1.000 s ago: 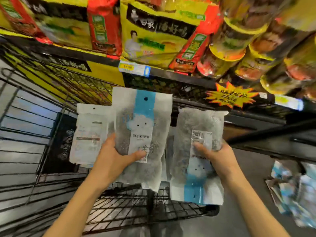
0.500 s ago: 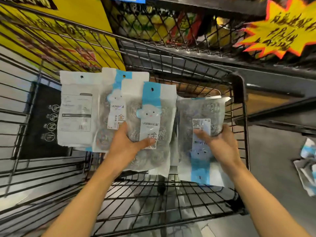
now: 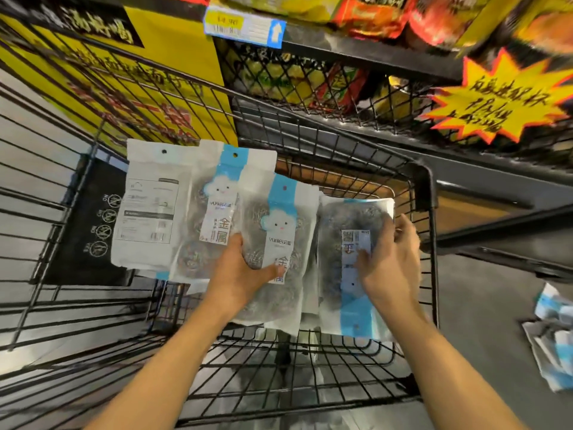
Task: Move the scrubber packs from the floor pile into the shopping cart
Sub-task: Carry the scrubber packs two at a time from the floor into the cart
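Note:
I look down into a black wire shopping cart (image 3: 431, 212). My left hand (image 3: 238, 274) grips a fan of three scrubber packs above the basket: one white-backed (image 3: 148, 206), two with blue strips and a cloud face (image 3: 217, 193) (image 3: 279, 218). My right hand (image 3: 387, 262) holds another scrubber pack (image 3: 350, 274) upside down beside them, its fingers spread over the label. More packs lie in a floor pile (image 3: 555, 336) at the right edge.
A store shelf (image 3: 356, 54) with snack bags stands behind the cart, with a mesh front (image 3: 310, 85) and a yellow starburst sign (image 3: 502, 97). A yellow banner (image 3: 173, 63) is at upper left. Grey floor (image 3: 480, 321) lies right of the cart.
Both hands have come down with the packs from in front of the shelf into the cart basket. The packs in my left hand have fanned out more.

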The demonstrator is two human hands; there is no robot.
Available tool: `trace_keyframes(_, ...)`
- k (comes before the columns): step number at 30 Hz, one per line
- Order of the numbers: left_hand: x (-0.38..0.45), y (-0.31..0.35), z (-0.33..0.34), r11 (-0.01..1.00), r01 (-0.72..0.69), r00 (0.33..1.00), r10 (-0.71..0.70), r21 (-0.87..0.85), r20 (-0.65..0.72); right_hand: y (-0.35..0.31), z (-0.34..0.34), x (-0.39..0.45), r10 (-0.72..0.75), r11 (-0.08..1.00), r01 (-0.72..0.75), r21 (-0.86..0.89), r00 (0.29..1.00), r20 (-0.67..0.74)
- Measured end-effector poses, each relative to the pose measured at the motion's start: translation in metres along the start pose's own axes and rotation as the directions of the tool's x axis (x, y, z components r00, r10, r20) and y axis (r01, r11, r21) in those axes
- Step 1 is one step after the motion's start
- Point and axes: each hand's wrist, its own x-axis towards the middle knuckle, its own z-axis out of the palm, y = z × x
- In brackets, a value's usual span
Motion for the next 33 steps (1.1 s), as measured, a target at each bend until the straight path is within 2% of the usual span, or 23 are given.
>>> trace_keyframes(2,0.001,0.001,0.007,0.996,-0.011,1.000,0.012,0.090,-0.017,-0.001,-0.006,0.003,-0.086,0.995,0.087,-0.058,0.996,0.019)
trace_keyframes(6,0.002,0.007,0.022,0.948,-0.089,0.994,0.102,0.307,-0.028,0.005,-0.011,0.010,-0.086,0.970,0.127,-0.209,0.977,0.193)
trace_keyframes(8,0.000,0.010,0.031,0.881,-0.135,0.989,0.150,0.454,0.003,0.003,-0.017,0.008,-0.104,0.956,0.156,-0.247,0.971,0.214)
trace_keyframes(10,-0.004,0.013,0.037,0.769,-0.137,0.989,0.145,0.625,0.039,-0.001,-0.025,0.003,-0.093,0.945,0.164,-0.284,0.964,0.249)
trace_keyframes(13,-0.016,0.022,0.032,0.712,-0.126,0.987,0.157,0.691,0.019,-0.010,-0.043,-0.007,-0.096,0.933,0.178,-0.313,0.961,0.259)
trace_keyframes(15,-0.028,0.032,0.018,0.679,-0.201,0.970,0.240,0.706,0.046,-0.015,-0.059,-0.017,-0.096,0.928,0.186,-0.324,0.957,0.273)
trace_keyframes(18,-0.042,0.051,-0.011,0.580,-0.391,0.893,0.429,0.715,0.140,-0.025,-0.087,-0.035,-0.084,0.930,0.173,-0.325,0.959,0.271)
trace_keyframes(20,-0.053,0.067,-0.033,0.455,-0.483,0.825,0.522,0.748,0.216,-0.034,-0.112,-0.050,-0.073,0.936,0.156,-0.316,0.963,0.259)
trace_keyframes(23,-0.067,0.095,-0.059,0.254,-0.526,0.733,0.619,0.811,0.282,-0.041,-0.152,-0.068,-0.047,0.942,0.114,-0.316,0.976,0.213)
trace_keyframes(25,-0.081,0.120,-0.070,0.201,-0.556,0.682,0.665,0.806,0.304,-0.039,-0.178,-0.078,-0.016,0.949,0.073,-0.306,0.983,0.183)
trace_keyframes(30,-0.115,0.199,-0.065,0.115,-0.596,0.602,0.719,0.794,0.348,-0.016,-0.238,-0.095,0.044,0.949,-0.030,-0.315,0.998,0.039)
trace_keyframes(33,-0.138,0.244,-0.047,0.025,-0.639,0.503,0.770,0.769,0.393,0.001,-0.278,-0.105,0.075,0.951,-0.092,-0.297,0.995,-0.068)
